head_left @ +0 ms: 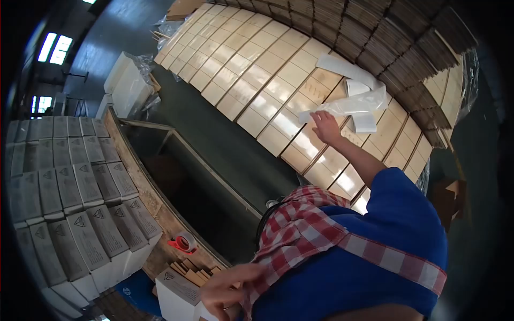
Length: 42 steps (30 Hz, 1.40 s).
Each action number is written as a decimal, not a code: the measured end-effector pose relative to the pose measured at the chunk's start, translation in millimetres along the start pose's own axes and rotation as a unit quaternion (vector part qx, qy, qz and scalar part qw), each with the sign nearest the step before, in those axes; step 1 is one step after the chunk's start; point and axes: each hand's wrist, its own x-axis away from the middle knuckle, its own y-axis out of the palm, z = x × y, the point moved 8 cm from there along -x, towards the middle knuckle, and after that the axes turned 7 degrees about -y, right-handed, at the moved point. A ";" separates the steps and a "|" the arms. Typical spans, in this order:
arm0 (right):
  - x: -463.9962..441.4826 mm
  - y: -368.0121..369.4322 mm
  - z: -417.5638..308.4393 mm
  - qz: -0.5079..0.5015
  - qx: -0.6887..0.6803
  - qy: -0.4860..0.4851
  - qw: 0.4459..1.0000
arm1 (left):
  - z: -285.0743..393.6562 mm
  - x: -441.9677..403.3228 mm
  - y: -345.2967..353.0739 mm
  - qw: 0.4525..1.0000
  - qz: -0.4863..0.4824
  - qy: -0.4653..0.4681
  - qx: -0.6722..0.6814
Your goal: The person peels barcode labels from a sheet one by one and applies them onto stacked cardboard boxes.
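Note:
My right hand (325,127) reaches out over the flat stacked cartons, its fingers apart on the near end of a crumpled white strip (361,101) of paper or film. A folded white piece (365,122) lies beside it. My left hand (227,289), slightly blurred, is low in front of the red-checked apron, its fingers apart with nothing visible between them. It hovers beside an open white box (175,294) that stands next to brown cardboard pieces (194,272). A red tape dispenser (183,243) rests on the wooden edge close by.
Rows of white labelled boxes (80,235) fill the left side. A worn wooden edge (144,200) borders a dark framed opening. Long rows of pale cartons (262,69) run across the middle, with brown stacked cardboard (396,43) behind. An open brown box (448,198) stands at right.

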 end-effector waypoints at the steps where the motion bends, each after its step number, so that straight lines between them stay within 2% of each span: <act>1: -1.3 -37.5 -13.0 -0.031 0.033 0.038 0.998 | -8.7 12.2 -7.2 0.995 0.096 -0.030 0.017; 2: -0.8 -64.7 -21.8 -0.061 0.066 0.074 0.993 | -14.1 25.0 -15.0 0.979 0.192 -0.061 0.032; 3: -4.3 -58.1 5.2 -0.087 0.097 0.107 0.986 | -46.2 24.1 -29.5 0.954 0.285 -0.091 0.038; 4: 1.9 -54.4 15.5 -0.088 0.098 0.114 0.985 | -49.4 20.6 -27.4 0.955 0.280 -0.092 0.043; 7: 2.7 -53.0 31.7 0.035 0.291 0.031 0.956 | -61.3 11.4 -37.3 0.935 0.324 -0.112 0.086; 8: 0.6 -49.8 45.1 0.040 0.295 0.036 0.954 | -63.8 5.6 -39.8 0.938 0.318 -0.109 0.085; 11: 3.6 -20.6 90.9 -0.140 0.234 0.106 0.956 | -74.4 -1.7 -49.5 0.920 0.351 -0.148 0.090; 12: 4.7 -34.6 87.8 -0.137 0.234 0.111 0.956 | -77.8 -5.1 -52.2 0.922 0.346 -0.148 0.089; 14: 2.5 -102.8 54.4 0.054 0.182 0.063 0.980 | -104.8 -3.4 -67.8 0.896 0.375 -0.212 0.107; 15: 3.4 -145.4 30.6 0.149 0.154 0.034 0.976 | -120.9 -2.2 -75.2 0.880 0.392 -0.242 0.116; 17: 6.6 -218.4 -41.5 0.269 0.117 -0.078 0.953 | -165.4 -5.0 -92.7 0.839 0.423 -0.312 0.140; 19: 20.2 -276.2 -133.4 0.325 0.069 -0.205 0.921 | -213.7 -24.1 -91.9 0.821 0.395 -0.344 0.228; 20: 31.4 -290.9 -173.1 0.325 0.005 -0.267 0.907 | -234.0 -42.1 -81.3 0.806 0.340 -0.327 0.358; 21: 44.9 -297.1 -208.7 0.320 -0.061 -0.331 0.886 | -246.3 -60.2 -68.9 0.775 0.282 -0.299 0.480; 23: 71.2 -287.7 -266.0 0.298 -0.121 -0.435 0.841 | -248.2 -87.8 -58.2 0.659 0.224 -0.155 0.702; 24: 77.3 -279.0 -279.9 0.295 -0.134 -0.449 0.833 | -236.6 -103.0 -61.8 0.662 0.239 -0.142 0.696; 26: 84.2 -249.6 -301.6 0.252 -0.172 -0.475 0.826 | -208.5 -130.0 -67.1 0.759 0.270 -0.248 0.538; 27: 86.7 -241.3 -310.1 0.228 -0.190 -0.487 0.822 | -215.0 -117.3 -81.9 0.758 0.290 -0.235 0.535; 29: 83.8 -241.9 -320.2 0.190 -0.204 -0.500 0.820 | -214.5 -82.5 -132.5 0.859 0.325 -0.159 0.362; 31: 75.6 -249.2 -325.1 0.125 -0.204 -0.491 0.838 | -186.0 -66.4 -162.7 0.868 0.329 -0.133 0.347; 33: 61.7 -273.1 -310.6 0.113 -0.241 -0.469 0.842 | -148.7 -44.8 -177.8 0.877 0.329 -0.107 0.333; 35: 25.7 -294.6 -285.5 0.169 -0.257 -0.355 0.883 | -109.0 -22.5 -180.8 0.874 0.400 -0.221 0.162; 36: 7.6 -312.8 -290.7 0.177 -0.234 -0.366 0.883 | -91.2 -9.0 -180.6 0.856 0.428 -0.278 0.081; 38: -24.2 -321.2 -299.5 0.173 -0.213 -0.380 0.883 | -55.2 9.3 -172.4 0.859 0.424 -0.282 0.048; 39: -40.1 -302.8 -307.1 0.072 -0.256 -0.385 0.884 | -39.2 17.9 -166.6 0.867 0.406 -0.290 0.011; 40: -49.0 -281.8 -314.8 -0.031 -0.297 -0.384 0.874 | -20.0 28.6 -162.1 0.873 0.414 -0.260 -0.003; 41: -56.0 -271.6 -318.5 -0.038 -0.299 -0.388 0.871 | 0.0 41.3 -158.9 0.877 0.422 -0.229 -0.021; 42: -60.8 -233.2 -320.0 -0.207 -0.314 -0.328 0.866 | 20.5 61.1 -158.3 0.869 0.452 -0.198 -0.039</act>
